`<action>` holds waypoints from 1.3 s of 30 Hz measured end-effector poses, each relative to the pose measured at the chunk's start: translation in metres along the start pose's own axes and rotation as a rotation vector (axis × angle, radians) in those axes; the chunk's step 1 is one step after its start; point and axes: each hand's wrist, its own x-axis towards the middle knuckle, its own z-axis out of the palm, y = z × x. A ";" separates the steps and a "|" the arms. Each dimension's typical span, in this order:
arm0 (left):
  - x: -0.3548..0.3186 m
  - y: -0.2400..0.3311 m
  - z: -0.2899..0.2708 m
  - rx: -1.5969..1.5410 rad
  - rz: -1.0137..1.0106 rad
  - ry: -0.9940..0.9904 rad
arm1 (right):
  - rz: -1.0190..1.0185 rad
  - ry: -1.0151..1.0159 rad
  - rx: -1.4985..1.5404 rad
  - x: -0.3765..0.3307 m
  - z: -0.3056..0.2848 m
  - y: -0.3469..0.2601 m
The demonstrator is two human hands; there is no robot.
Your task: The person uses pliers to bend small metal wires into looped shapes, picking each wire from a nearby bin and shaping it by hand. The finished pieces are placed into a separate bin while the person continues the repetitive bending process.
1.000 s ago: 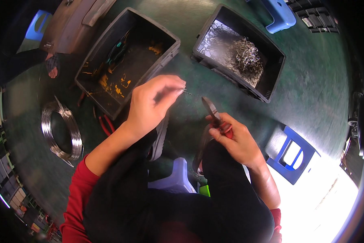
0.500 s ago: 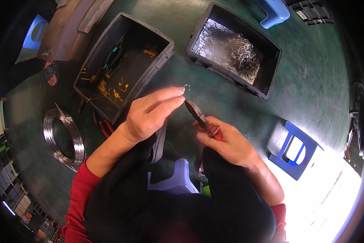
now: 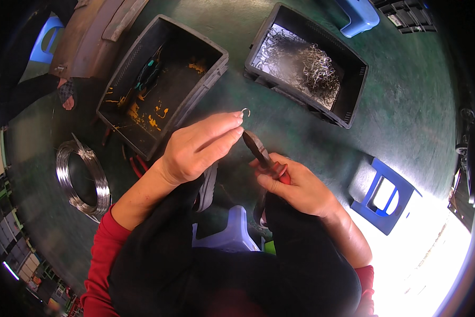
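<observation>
Between the fingertips of my left hand point(image 3: 198, 148) is a small wire hook point(image 3: 246, 111); its curved end sticks out past the fingers and the rest is hidden. My right hand point(image 3: 298, 185) is closed around the red handles of a pair of pliers point(image 3: 258, 150). The dark jaws point up and left, just below my left fingertips and close to them. Beyond my hands, to the right, a black crate point(image 3: 295, 92) holds a tangled heap of similar wire hooks point(image 3: 320, 71) on a pale sheet.
Another black crate point(image 3: 187, 103) at the left holds green-handled tools point(image 3: 145, 74) and yellow smears. A coil of wire point(image 3: 63, 171) lies on the green floor, near red-handled tools point(image 3: 138, 166). Blue stools point(image 3: 377, 208) stand around. At far left a person's foot point(image 3: 67, 95) shows.
My left hand has shifted very slightly, with the wire hook still pinched in it. The pliers and my right hand stay almost where they were.
</observation>
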 end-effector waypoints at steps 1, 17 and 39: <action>-0.001 0.000 -0.001 0.001 0.000 0.000 | 0.008 -0.007 0.006 0.000 0.000 0.000; 0.007 0.006 0.006 0.030 -0.050 0.015 | 0.052 0.009 -0.081 0.000 -0.005 -0.001; 0.008 -0.010 -0.011 -0.854 -1.252 -0.061 | -0.102 0.244 -0.486 0.020 0.022 0.005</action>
